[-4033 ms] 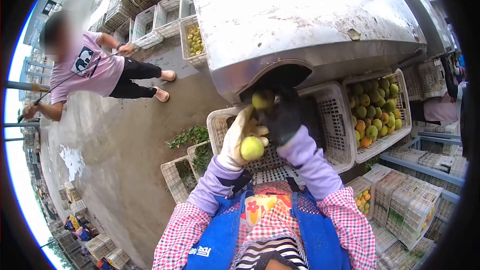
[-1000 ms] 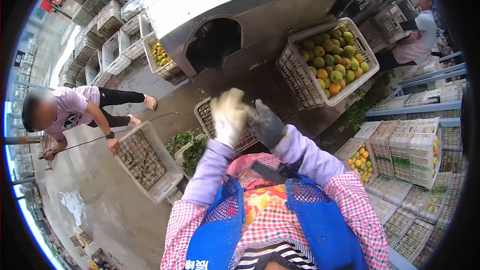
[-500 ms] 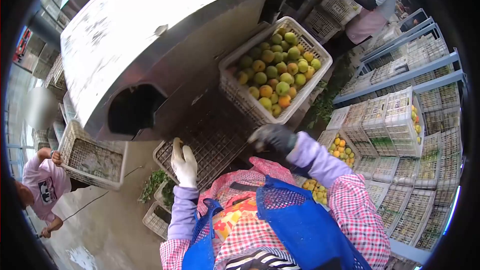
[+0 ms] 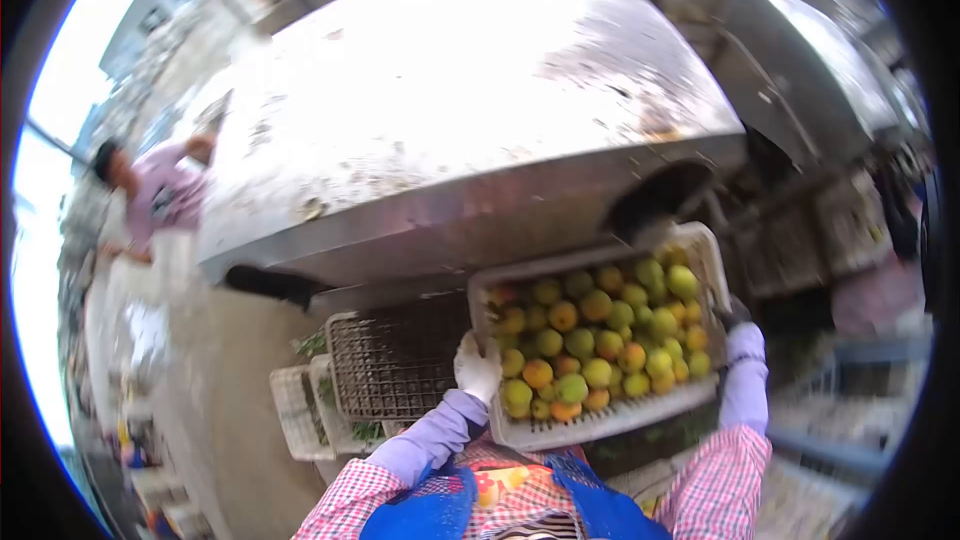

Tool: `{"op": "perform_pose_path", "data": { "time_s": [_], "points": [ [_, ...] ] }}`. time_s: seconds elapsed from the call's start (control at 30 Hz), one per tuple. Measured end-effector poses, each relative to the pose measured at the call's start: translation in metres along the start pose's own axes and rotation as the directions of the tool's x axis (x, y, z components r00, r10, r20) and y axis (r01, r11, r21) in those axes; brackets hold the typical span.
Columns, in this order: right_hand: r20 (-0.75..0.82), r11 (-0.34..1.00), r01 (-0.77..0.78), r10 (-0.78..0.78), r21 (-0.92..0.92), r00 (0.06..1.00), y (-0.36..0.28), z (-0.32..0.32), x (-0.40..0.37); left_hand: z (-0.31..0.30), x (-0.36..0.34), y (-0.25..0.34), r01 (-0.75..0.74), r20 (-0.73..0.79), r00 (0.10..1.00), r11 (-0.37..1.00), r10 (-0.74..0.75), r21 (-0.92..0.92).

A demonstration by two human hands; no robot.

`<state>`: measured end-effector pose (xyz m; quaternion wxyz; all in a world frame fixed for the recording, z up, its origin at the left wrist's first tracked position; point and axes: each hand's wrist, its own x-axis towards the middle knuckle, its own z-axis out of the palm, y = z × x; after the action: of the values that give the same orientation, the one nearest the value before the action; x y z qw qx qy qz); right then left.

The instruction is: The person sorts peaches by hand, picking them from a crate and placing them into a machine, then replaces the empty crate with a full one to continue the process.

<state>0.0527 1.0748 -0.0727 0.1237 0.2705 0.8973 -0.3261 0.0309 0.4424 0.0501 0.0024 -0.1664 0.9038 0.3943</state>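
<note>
A pale plastic crate (image 4: 590,430) full of round green, yellow and orange fruit (image 4: 600,325) is in front of me, slightly tilted. My left hand (image 4: 478,368), in a white glove, grips its left rim, fingers closed over the edge. At the opposite end my right hand (image 4: 735,314), in a dark glove, holds the right rim; its fingers are partly hidden by the crate wall. Left of the fruit crate lies a dark grid rack (image 4: 390,360), close to my left forearm.
A metal machine with a broad shiny top (image 4: 460,90) stands just beyond the crate, with dark openings along its side. Lower left are pale crates (image 4: 297,410) with green leaves. One person (image 4: 165,190) stands far left; another person's apron (image 4: 880,295) shows at right.
My view has swung to the right. Both hands, apart from the fruit crate before, now hold its two ends. The crate sits closer to my body.
</note>
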Motion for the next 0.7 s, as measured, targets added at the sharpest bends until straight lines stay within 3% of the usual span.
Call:
{"op": "perform_pose_path", "data": {
  "time_s": [0.03,0.1,0.17,0.2,0.23,0.27,0.33,0.43,0.47,0.53,0.57,0.63,0.7],
  "points": [
    [0.016,0.983,-0.169,0.168,0.068,0.986,-0.022,0.006,0.002,0.002,0.004,-0.004,0.036,0.047,0.998,0.999,-0.038,0.032],
    [0.013,0.980,-0.046,0.044,0.195,0.999,-0.019,0.013,0.012,-0.014,0.005,0.026,0.207,0.142,0.962,0.962,-0.233,0.177],
    [-0.224,0.949,0.236,-0.188,0.211,0.956,0.029,0.038,0.029,-0.008,0.017,0.000,0.159,0.183,0.963,0.964,-0.200,0.215],
    [-0.172,0.934,0.175,-0.126,0.312,0.977,0.039,0.042,0.030,-0.002,0.020,-0.008,0.129,0.215,0.960,0.965,-0.178,0.227],
    [-0.113,0.909,0.107,-0.066,0.402,0.991,0.035,0.038,0.029,0.002,0.019,-0.005,0.228,0.209,0.947,0.968,-0.246,0.106],
    [-0.037,0.924,-0.008,0.024,0.382,0.999,0.023,0.028,0.028,0.004,0.015,0.000,0.319,0.215,0.927,0.947,-0.308,-0.022],
    [0.093,0.920,-0.220,0.201,0.325,0.975,-0.053,0.006,-0.002,0.010,0.015,0.004,0.392,0.233,0.911,0.890,-0.341,-0.234],
    [0.019,0.901,-0.190,0.199,0.389,0.980,-0.075,0.010,-0.011,0.017,0.017,-0.004,0.406,0.267,0.909,0.825,-0.320,-0.393],
    [-0.002,0.959,-0.168,0.173,0.229,0.985,-0.065,0.009,-0.004,0.013,0.019,-0.002,0.436,0.295,0.894,0.807,-0.337,-0.399],
    [-0.111,0.935,0.069,-0.033,0.347,0.993,0.043,0.042,0.055,-0.007,0.001,0.017,0.483,0.301,0.871,0.792,-0.389,-0.374],
    [-0.164,0.901,0.190,-0.135,0.391,0.977,0.090,0.056,0.078,0.002,0.006,-0.002,0.432,0.245,0.897,0.849,-0.369,-0.303],
    [0.010,0.782,-0.151,0.182,0.604,0.983,0.058,0.044,0.014,-0.011,0.000,-0.007,0.434,0.270,0.898,0.806,-0.348,-0.404],
    [0.017,0.786,-0.242,0.283,0.569,0.959,0.034,0.045,-0.042,-0.049,-0.014,0.018,0.456,0.313,0.885,0.781,-0.345,-0.427]
  ]
}}
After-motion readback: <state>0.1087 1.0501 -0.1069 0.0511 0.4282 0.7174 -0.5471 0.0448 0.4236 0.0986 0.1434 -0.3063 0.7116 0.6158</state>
